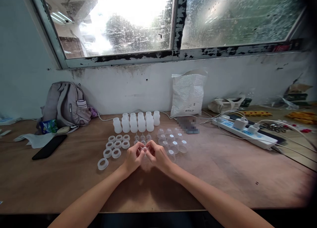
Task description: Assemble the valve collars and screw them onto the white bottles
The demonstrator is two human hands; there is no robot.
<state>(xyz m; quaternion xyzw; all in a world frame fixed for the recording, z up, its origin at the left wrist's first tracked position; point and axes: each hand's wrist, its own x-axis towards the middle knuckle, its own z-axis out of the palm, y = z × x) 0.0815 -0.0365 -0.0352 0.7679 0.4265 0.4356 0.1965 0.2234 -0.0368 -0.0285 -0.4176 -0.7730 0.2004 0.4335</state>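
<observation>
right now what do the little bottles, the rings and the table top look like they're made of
Bottles: likely frosted, translucent plastic; milky white, soft sheen, light passes through.
Rings: seemingly the same cloudy plastic, matte, the table showing through their open centres.
Table top: looks like bare plywood or board; brown, dull, faint grain and scuffs.
The small piece pinched between left hand and right hand looks clear, maybe plastic or silicone; too small to tell.

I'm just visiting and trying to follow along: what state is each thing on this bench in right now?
Left hand: fingers pinched on a small clear piece.
Right hand: fingers pinched on the same piece.
White bottles: upright, in a row.
Rings: lying flat, loose.
Clear caps: clustered, loose.
Phone: screen dark.
Power strip: plugs inserted.
Backpack: slumped against the wall.
</observation>
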